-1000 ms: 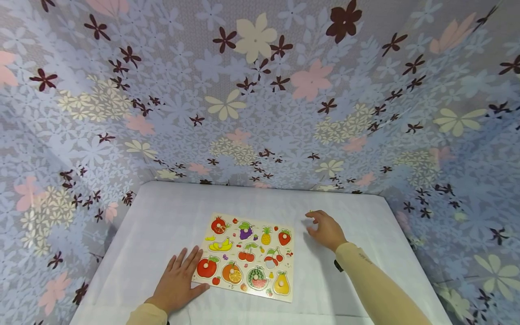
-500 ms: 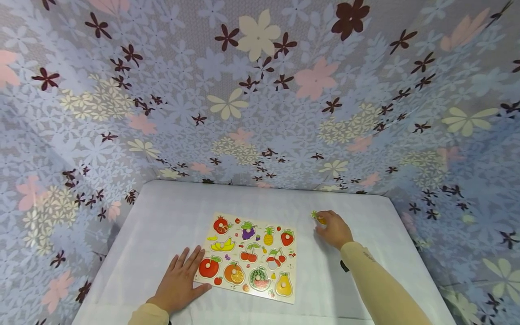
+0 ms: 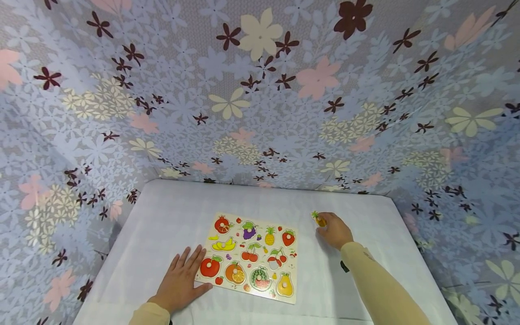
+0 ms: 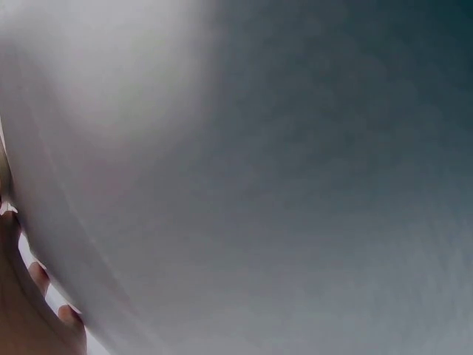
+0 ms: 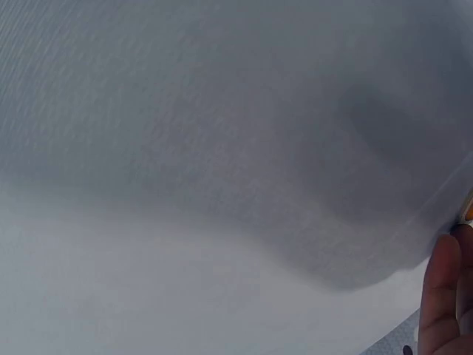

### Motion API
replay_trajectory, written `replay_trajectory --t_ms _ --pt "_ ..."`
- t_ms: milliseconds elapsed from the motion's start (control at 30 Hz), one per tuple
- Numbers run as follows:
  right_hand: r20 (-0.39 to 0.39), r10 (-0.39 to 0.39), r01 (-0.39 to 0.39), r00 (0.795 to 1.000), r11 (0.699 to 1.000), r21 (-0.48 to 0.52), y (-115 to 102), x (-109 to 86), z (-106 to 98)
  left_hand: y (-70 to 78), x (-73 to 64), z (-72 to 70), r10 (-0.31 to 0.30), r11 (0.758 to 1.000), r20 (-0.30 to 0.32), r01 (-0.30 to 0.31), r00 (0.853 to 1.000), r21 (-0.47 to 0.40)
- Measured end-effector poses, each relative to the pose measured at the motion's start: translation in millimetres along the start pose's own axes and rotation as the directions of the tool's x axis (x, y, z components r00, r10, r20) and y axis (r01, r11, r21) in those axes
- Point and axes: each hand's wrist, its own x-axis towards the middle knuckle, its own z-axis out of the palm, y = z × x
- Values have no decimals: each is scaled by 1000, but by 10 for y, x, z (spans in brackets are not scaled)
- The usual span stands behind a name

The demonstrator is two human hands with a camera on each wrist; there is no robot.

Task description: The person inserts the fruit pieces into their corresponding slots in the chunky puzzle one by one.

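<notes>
A wooden fruit puzzle board (image 3: 240, 257) lies on the white-covered table in the head view, with round knobs on several of its fruit pieces. My left hand (image 3: 182, 280) rests flat at the board's left edge, fingers spread beside the red apple piece (image 3: 210, 267). Right of the board, my right hand (image 3: 335, 231) pinches a pineapple puzzle piece (image 3: 320, 220), whose green crown points away to the upper left. The fingers hide part of it. On the board, a knobless pineapple picture (image 3: 270, 236) shows. In the right wrist view, an orange edge of the piece (image 5: 469, 212) appears beside my fingertips.
The table (image 3: 195, 198) is covered with a pale cloth. Floral-patterned fabric (image 3: 260, 113) hangs behind it and along both sides. Both wrist views show mostly pale cloth, shaded and blurred.
My right hand has shifted slightly right, and the pineapple piece, earlier mostly hidden behind its fingers, now shows more fully. The left hand stays at the board's edge.
</notes>
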Motion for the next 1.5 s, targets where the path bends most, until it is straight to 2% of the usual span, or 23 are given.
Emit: replay_trajectory --t_ms 233,500,867,1100,1500 --pt "15 7 -6 1000 998 -56 -128 -33 -31 47 7 -97 -12 1000 49 13 999 -4" --pt "-24 3 -4 1000 998 -66 -183 -42 -34 50 -10 -101 -3 1000 27 3 1000 -17" --pt "-22 -2 0 1000 997 -80 -167 -24 -16 65 0 -120 -26 1000 58 26 998 -9" --pt "-44 26 -28 999 998 -55 -166 -31 11 43 -9 -93 -13 1000 46 14 999 -15" --pt "-103 27 -34 994 997 -72 -174 -25 74 51 10 -104 -35 999 78 35 996 8"
